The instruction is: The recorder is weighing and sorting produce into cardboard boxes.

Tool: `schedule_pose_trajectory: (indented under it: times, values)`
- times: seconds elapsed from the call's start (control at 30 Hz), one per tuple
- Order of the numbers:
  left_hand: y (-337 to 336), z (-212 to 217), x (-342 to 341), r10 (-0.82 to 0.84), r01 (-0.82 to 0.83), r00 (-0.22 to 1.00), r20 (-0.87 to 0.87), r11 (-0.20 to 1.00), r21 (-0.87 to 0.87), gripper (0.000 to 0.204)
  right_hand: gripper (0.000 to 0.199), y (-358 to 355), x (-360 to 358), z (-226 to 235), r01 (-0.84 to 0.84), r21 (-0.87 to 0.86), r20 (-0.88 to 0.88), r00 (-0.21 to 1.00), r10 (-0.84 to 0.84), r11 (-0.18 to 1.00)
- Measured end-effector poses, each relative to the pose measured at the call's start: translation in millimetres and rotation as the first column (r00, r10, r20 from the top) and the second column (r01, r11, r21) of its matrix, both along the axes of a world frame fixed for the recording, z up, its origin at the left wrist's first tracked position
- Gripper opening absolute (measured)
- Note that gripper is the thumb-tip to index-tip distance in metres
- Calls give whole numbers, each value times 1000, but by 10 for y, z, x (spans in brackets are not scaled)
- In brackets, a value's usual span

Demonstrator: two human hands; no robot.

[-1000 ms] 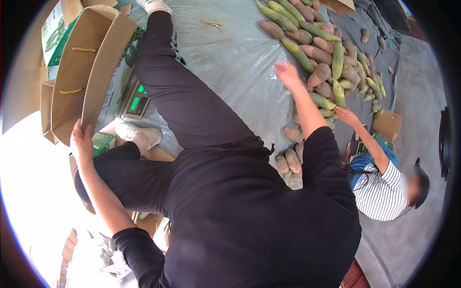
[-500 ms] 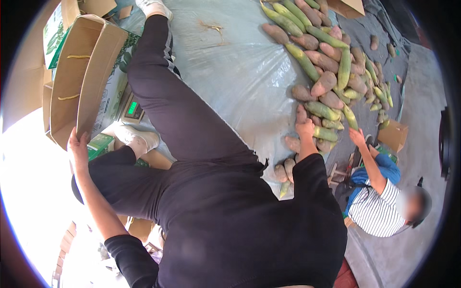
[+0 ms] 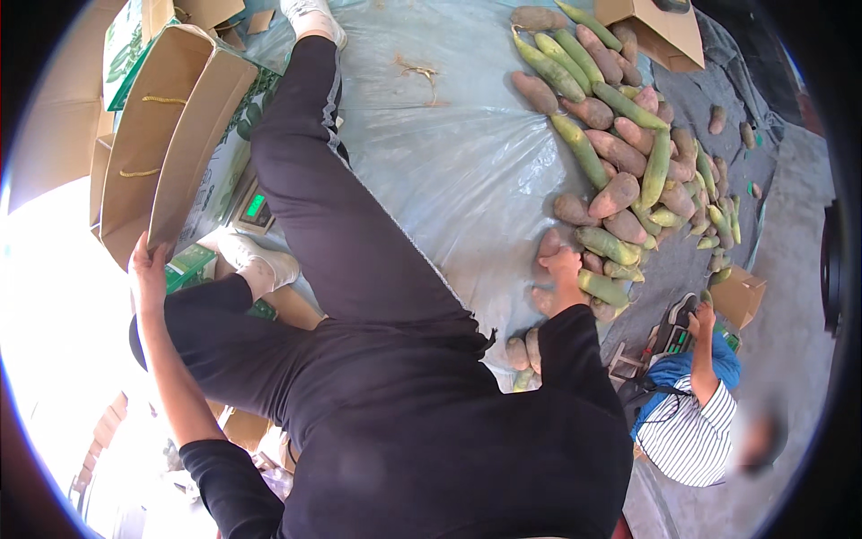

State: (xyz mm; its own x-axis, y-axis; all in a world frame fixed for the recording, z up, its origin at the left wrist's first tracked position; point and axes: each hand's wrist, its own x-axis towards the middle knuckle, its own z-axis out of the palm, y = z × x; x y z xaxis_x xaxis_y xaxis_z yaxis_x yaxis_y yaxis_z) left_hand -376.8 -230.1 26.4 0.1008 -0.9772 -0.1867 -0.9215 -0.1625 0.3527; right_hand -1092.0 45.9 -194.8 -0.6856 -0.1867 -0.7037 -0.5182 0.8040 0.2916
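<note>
My left hand [image 3: 147,264] pinches the lower end of a tall cardboard box [image 3: 202,103], which stands open at the left with yellow cord handles inside. My right hand [image 3: 563,269] is closed around a pinkish-brown root vegetable [image 3: 549,243] at the near left edge of a heap. The heap mixes long green radishes [image 3: 579,148] with more pinkish-brown roots [image 3: 614,195]. Beside the box, partly behind my leg, sits a scale [image 3: 254,208] with a lit green display. At the right, a co-worker's hands [image 3: 702,319] hold a green piece by their lap.
A pale plastic sheet [image 3: 422,171] covers the ground between my leg and the heap. Cardboard boxes stand at the far right [image 3: 660,31] and near the co-worker [image 3: 738,295]. Dark cloth [image 3: 709,85] lies beneath the heap's right side. A dried root scrap [image 3: 420,70] lies on the sheet.
My right hand has drawn the pinkish-brown root slightly nearer and left, away from the heap. The co-worker's hand has pulled back from the heap with a green radish. My left hand stays on the box.
</note>
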Motion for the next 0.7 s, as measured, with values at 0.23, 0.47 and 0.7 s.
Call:
schedule_pose_trajectory:
  times: [0.23,0.47,0.7]
  values:
    - [-17,15,-21,-5,4,998,-56,1000,-8,36,77,-151,583,-96,345,-183,-24,935,-355,921]
    - [-21,122,-334,2,1,998,63,999,-53,35,70,-473,745,-92,222,-509,215,968,-127,832]
    - [0,312,-585,-135,163,969,207,978,-128,33,64,-1991,1064,633,382,-853,457,876,155,356]
